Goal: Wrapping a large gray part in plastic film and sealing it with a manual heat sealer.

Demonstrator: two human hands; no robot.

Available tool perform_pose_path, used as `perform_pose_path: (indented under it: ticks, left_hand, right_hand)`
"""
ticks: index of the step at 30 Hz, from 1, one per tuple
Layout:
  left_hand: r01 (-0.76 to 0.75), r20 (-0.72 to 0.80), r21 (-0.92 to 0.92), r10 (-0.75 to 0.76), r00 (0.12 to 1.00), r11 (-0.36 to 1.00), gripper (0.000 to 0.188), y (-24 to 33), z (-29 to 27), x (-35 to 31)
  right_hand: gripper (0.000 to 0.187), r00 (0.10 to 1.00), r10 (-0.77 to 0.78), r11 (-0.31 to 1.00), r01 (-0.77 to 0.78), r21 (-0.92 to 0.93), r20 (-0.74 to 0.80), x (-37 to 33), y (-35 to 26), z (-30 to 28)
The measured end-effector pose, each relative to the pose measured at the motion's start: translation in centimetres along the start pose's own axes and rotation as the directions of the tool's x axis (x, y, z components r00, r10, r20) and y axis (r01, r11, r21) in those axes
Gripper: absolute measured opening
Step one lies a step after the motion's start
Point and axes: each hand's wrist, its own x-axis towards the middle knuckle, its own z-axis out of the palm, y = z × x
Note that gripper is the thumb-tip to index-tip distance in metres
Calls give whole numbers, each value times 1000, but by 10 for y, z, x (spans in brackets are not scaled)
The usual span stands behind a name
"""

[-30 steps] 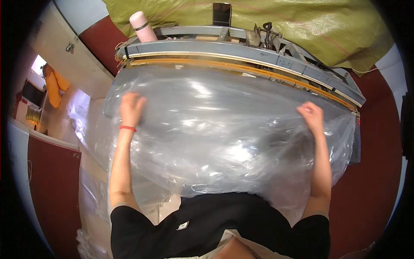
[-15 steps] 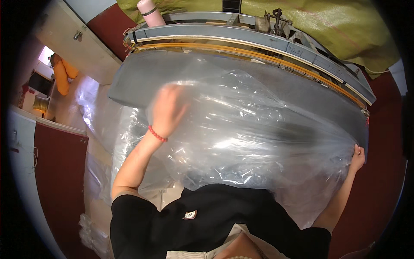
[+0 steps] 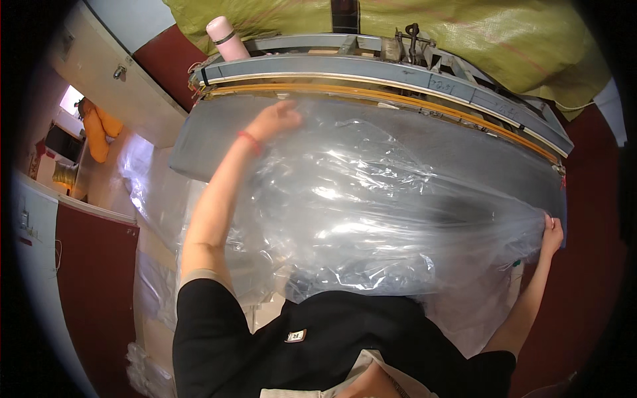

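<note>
Here your left hand (image 3: 277, 119) lies on the clear plastic sheet (image 3: 371, 199) near the far left corner of the grey table (image 3: 199, 149), just short of the yellow bar (image 3: 398, 99) of the sealing machine (image 3: 371, 66). The fingers are loosely curled and point right; whether they pinch the film or only press on it, you cannot tell from this view. A red band (image 3: 250, 140) sits on that wrist.

Your right hand (image 3: 551, 233) is at the table's right edge, closed on a bunched corner of the sheet, which fans out from that grip in tight folds. The sheet itself is spread across most of the table, crumpled and shiny in the middle, its near edge hanging down against your black shirt (image 3: 318, 331).

Beyond the bar, a pink bottle (image 3: 227, 38) stands upright on the machine's left end. A green tarp (image 3: 478, 33) covers what lies behind the machine. More plastic film (image 3: 149, 192) hangs to the left of the table, near a white cabinet (image 3: 99, 73).
</note>
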Motion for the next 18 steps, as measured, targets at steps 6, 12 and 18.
perform_pose_path:
  ticks: [6, 12, 18]
  left_hand:
    - [194, -495, 36, -151, 855, 980, 23, -7, -16, -38]
    - [341, -577, 675, 181, 797, 654, 20, -30, -57, -95]
    - [-97, -253, 153, 133, 958, 984, 18, 37, -16, -149]
  right_hand:
    - [32, 998, -5, 1000, 6, -14, 67, 17, -19, 13]
    - [34, 991, -114, 992, 110, 60, 68, 21, -46, 29]
    - [36, 994, -48, 999, 50, -17, 99, 19, -46, 27]
